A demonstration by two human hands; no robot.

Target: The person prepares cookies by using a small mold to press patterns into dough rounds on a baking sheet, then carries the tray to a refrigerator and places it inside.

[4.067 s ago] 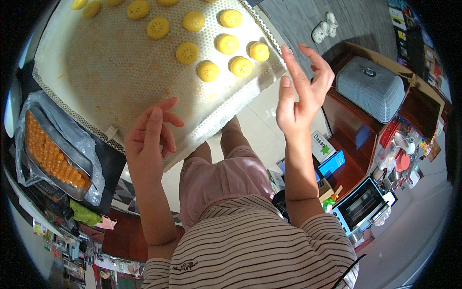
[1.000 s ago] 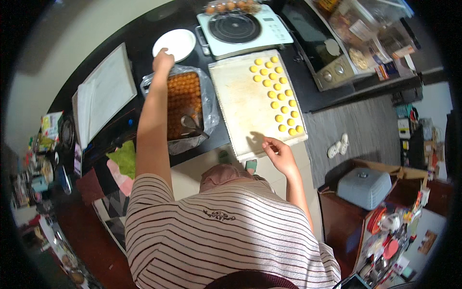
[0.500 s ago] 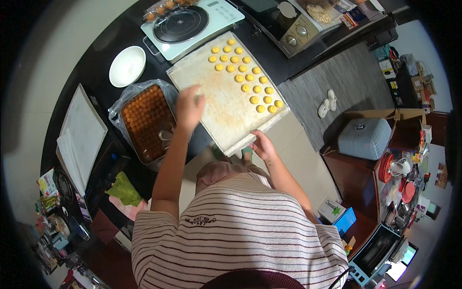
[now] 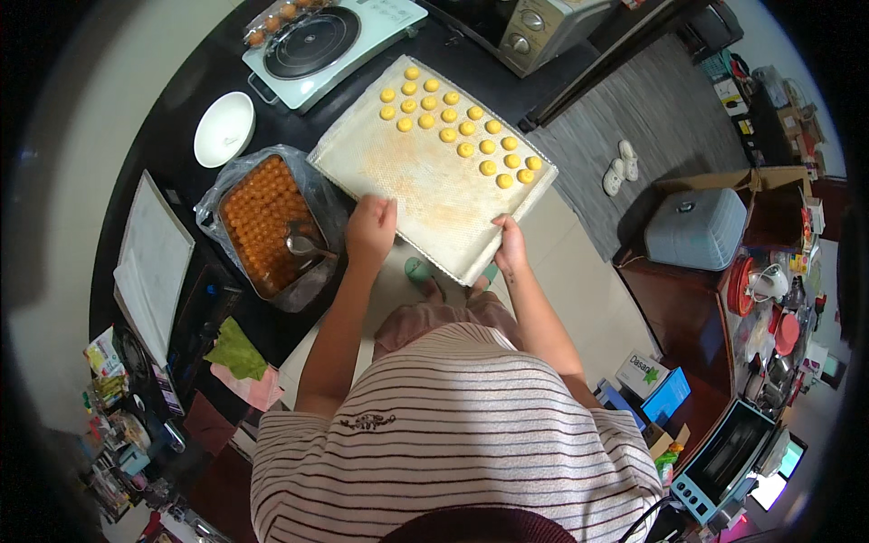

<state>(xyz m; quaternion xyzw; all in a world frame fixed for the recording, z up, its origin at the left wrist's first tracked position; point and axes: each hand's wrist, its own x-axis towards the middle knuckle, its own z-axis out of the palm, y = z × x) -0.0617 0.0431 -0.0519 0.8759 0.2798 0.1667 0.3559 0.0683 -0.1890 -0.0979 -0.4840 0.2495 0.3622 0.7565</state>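
Observation:
A pale rectangular baking tray [image 4: 434, 204] is in front of me, its near corner jutting past the counter over the floor. Small round yellow dough pieces [image 4: 466, 128] stand in rows along its far and right parts, while the near-left part of its surface is bare and brown-stained. My left hand [image 4: 371, 231] is closed at the tray's near-left edge, its fingertips partly hidden. At the near right side, my right hand [image 4: 510, 246] grips the rim, thumb on top. Left of the tray sits a bagged metal pan [image 4: 272, 294] of orange-brown balls [image 4: 262, 204], a metal spoon [image 4: 308, 246] lying in it.
A white bowl [image 4: 224, 129] and an induction cooker [image 4: 348, 54] stand on the black counter [image 4: 172, 122], with eggs [image 4: 272, 23] behind. A microwave [image 4: 543, 32] is at the far right. Another lined tray [image 4: 156, 262] lies left. White shoes [image 4: 621, 167] are on the floor.
My left hand has come back from over the tray to its near-left edge and closed there. The tray has turned slightly, and my right hand has moved up along its rim.

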